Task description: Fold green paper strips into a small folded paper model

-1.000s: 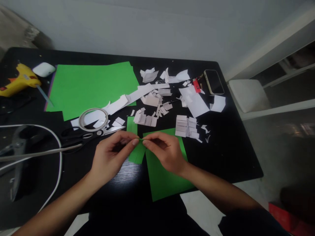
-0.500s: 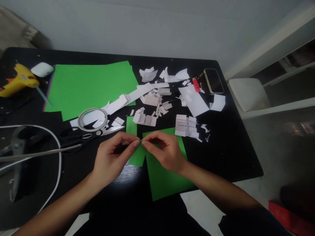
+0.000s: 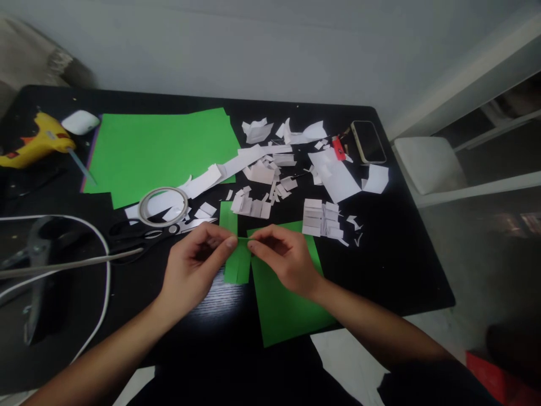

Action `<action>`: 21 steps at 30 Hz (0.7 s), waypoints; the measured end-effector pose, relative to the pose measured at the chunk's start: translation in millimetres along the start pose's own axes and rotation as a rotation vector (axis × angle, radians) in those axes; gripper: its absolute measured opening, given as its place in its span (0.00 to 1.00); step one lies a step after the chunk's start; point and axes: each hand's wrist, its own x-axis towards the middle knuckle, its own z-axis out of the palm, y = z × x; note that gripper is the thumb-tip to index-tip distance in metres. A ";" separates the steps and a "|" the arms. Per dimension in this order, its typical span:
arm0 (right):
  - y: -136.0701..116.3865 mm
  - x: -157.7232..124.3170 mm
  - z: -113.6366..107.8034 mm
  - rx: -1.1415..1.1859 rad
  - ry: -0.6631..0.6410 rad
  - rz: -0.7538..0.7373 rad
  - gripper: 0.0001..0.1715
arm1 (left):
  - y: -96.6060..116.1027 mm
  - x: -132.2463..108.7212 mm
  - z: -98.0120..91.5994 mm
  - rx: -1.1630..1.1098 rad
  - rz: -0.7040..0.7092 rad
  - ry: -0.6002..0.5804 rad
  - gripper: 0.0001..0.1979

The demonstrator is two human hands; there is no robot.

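Observation:
Between both thumbs and forefingers a green paper strip [image 3: 242, 258] is pinched by its upper edge, which looks folded. My left hand [image 3: 192, 262] closes on its left end and my right hand [image 3: 289, 262] on its right end, fingertips a short way apart. Another stretch of green paper [image 3: 229, 217] shows just beyond my fingers; whether it joins the held strip I cannot tell. Under my right hand lies a larger green sheet [image 3: 281, 316]. Left of my left hand are black-handled scissors [image 3: 172, 229], partly open, beside a tape roll [image 3: 144, 217].
Green sheets [image 3: 164, 146] lie at the back left, near a yellow glue gun [image 3: 49, 140] and a white case [image 3: 80, 122]. White paper scraps [image 3: 258, 172] spread across the middle. A phone [image 3: 368, 142] sits back right. Pliers [image 3: 40, 254] and a white cable [image 3: 109, 270] occupy the left.
My fingertips have moved slightly apart, and more of the green strip's upper edge shows between them. The whole view has shifted a little.

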 end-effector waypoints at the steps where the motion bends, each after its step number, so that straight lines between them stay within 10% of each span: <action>1: -0.6 0.1 0.1 0.001 0.003 -0.002 0.07 | 0.0 0.0 -0.5 0.001 -0.004 -0.006 0.05; 21: -0.2 -1.0 1.8 -0.017 0.004 -0.088 0.05 | -1.8 -1.9 -1.5 0.002 0.008 -0.046 0.05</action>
